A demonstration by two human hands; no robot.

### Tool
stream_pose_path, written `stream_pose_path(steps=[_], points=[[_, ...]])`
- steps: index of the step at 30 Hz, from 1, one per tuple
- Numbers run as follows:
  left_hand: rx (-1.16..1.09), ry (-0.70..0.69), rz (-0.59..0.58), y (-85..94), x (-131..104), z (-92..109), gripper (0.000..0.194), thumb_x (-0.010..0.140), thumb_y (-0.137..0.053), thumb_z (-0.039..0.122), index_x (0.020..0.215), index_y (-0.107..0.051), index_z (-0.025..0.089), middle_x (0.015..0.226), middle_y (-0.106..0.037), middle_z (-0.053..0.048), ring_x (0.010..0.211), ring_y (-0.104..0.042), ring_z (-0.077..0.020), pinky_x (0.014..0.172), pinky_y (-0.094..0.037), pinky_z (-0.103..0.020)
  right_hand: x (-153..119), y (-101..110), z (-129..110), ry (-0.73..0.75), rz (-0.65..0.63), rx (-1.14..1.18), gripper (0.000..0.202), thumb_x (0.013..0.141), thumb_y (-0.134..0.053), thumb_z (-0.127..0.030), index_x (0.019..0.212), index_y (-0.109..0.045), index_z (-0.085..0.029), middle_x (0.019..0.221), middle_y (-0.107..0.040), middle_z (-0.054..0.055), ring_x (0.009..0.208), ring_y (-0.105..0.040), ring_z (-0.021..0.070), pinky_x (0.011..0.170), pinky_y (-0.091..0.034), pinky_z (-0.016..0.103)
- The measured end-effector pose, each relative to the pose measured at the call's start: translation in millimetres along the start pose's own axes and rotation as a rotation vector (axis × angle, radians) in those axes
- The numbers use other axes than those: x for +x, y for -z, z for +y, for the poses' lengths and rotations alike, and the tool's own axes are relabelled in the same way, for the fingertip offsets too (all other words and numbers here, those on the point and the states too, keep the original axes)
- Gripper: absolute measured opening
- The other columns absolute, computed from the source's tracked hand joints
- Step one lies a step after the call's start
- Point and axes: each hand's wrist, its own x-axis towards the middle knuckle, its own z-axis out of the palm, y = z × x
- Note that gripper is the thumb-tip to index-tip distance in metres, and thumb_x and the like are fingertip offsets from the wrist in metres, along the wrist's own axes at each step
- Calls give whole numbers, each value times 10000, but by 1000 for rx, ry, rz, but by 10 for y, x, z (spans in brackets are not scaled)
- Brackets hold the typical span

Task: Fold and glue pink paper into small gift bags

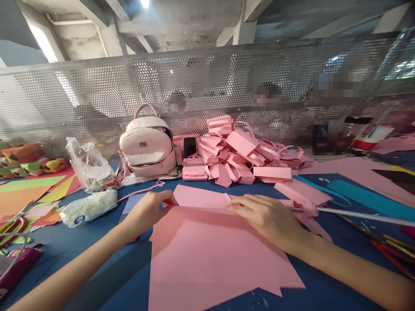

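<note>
Several sheets of pink paper (207, 255) lie in front of me, their corners fanned out at the front right. The far edge of the top sheet is bent up along a straight line. My left hand (151, 211) pinches that edge at its left end between thumb and fingers. Over the right end of the same edge, my right hand (266, 216) is bent with its fingers close together, gripping the paper; its thumb is hidden. Beyond the hands, another part of the pink paper (201, 196) shows flat on the blue table (106, 276).
Behind stand a pale backpack (147, 144) and a heap of pink folded paper bags (240, 151), before a perforated metal screen (210, 77). A tissue pack (89, 207) and scissors (16, 222) lie left. A glue gun (303, 207), blue strips (372, 198) and pliers-like tools (382, 246) lie right.
</note>
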Motion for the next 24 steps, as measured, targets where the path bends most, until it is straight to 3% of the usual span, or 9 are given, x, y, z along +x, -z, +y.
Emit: stream_pose_path(steps=[3, 5, 8, 10, 13, 16, 20, 24], points=[[343, -127, -62, -222, -84, 43, 548, 802, -402, -41, 1236, -612, 220, 1180, -729, -69, 1062, -696, -217, 908, -552, -354, -11, -95, -51, 155, 8, 41, 388, 942, -433, -42, 1187, -678, -218, 1197, -718, 65, 1069, -667, 241, 877, -536, 411], [442, -284, -121, -401, -147, 87, 630, 844, -431, -21, 1430, -462, 206, 1486, -514, -104, 1335, -527, -245, 1109, -433, -428, -29, -146, -72, 187, -35, 101, 416, 947, -428, -49, 1262, -650, -206, 1268, -689, 78, 1148, -638, 237, 962, -512, 427], [460, -351, -207, -600, -241, 157, 620, 999, -483, 325, 1557, -254, 176, 1610, -292, -117, 1475, -307, -293, 1197, -307, -492, -66, -136, -82, 167, -176, 206, 431, 962, -476, -131, 1369, -583, -226, 1435, -569, 92, 1320, -522, 264, 1068, -449, 468], [439, -348, -255, -661, -300, 196, 708, 1004, -424, 520, 1580, -185, 184, 1629, -225, -113, 1497, -235, -310, 1204, -273, -524, -86, -89, -89, 109, -284, 291, 451, 967, -564, -336, 1409, -547, -247, 1497, -499, 101, 1379, -452, 306, 1103, -412, 512], [412, -339, -278, -687, -382, 239, 723, 1001, -360, 585, 1590, -147, 224, 1641, -170, -101, 1509, -180, -311, 1206, -246, -551, -98, -50, -126, -23, -365, 429, 600, 928, -577, -552, 1436, -511, -239, 1473, -512, 117, 1341, -484, 310, 1089, -434, 494], [398, -345, -267, -702, -444, 285, 671, 1018, -355, 543, 1587, -170, 241, 1637, -179, -107, 1506, -190, -312, 1199, -271, -551, -99, -120, -186, -125, -337, 474, 569, 967, -539, -483, 1466, -465, -220, 1466, -496, 128, 1340, -476, 284, 1101, -429, 453], [351, -348, -202, -680, -440, 305, 565, 1031, -384, 468, 1547, -299, 253, 1608, -305, -85, 1464, -338, -282, 1176, -354, -498, -130, -303, -223, -142, -347, 484, 634, 962, -548, -475, 1521, -385, -224, 1549, -410, 121, 1426, -368, 303, 1178, -328, 496], [272, -295, 34, -435, -394, 17, 397, 1046, -343, 323, 1405, -491, 241, 1436, -571, -66, 1332, -521, -225, 1146, -396, -424, -180, -400, -188, -137, -371, 530, 642, 979, -504, -496, 1543, -345, -234, 1563, -400, 110, 1440, -353, 301, 1195, -295, 518]])
